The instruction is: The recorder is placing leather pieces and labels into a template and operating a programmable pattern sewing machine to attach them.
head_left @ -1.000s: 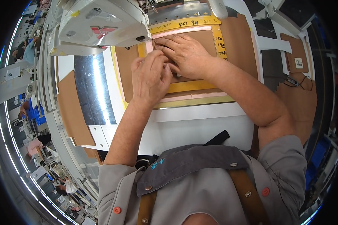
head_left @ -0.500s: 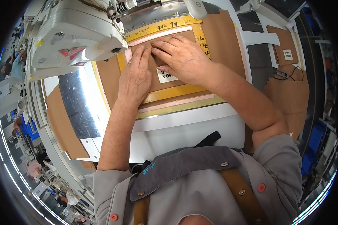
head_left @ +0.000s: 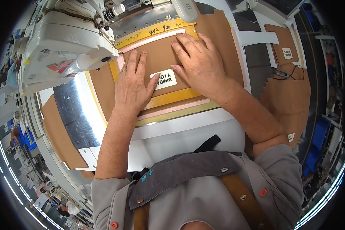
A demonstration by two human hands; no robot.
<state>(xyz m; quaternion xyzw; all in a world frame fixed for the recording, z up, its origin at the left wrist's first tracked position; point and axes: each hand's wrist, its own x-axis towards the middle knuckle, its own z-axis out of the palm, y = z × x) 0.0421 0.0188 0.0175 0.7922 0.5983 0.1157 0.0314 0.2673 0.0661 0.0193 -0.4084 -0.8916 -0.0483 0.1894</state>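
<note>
A brown sheet (head_left: 159, 57) lies inside a yellow frame (head_left: 172, 98) edged with pale pink strips, beside the head of a white sewing machine (head_left: 61, 50). My left hand (head_left: 132, 86) rests on the sheet's left part, fingers stretched out and thumb touching a white printed label (head_left: 165, 79). On the right part lies my right hand (head_left: 201, 61), fingers spread, their tips near the frame's upper right corner. Neither hand grips anything. The frame's right side is mostly hidden under my right hand.
More brown sheets (head_left: 289, 103) lie at the right, near a small stack with a label (head_left: 280, 46) and a black cable (head_left: 295, 73). A brown piece (head_left: 61, 130) sits at the left beside a shiny metal plate (head_left: 78, 103).
My hands have moved apart, the right one to the right and the left one slightly left, uncovering the label. The whole view has shifted a little.
</note>
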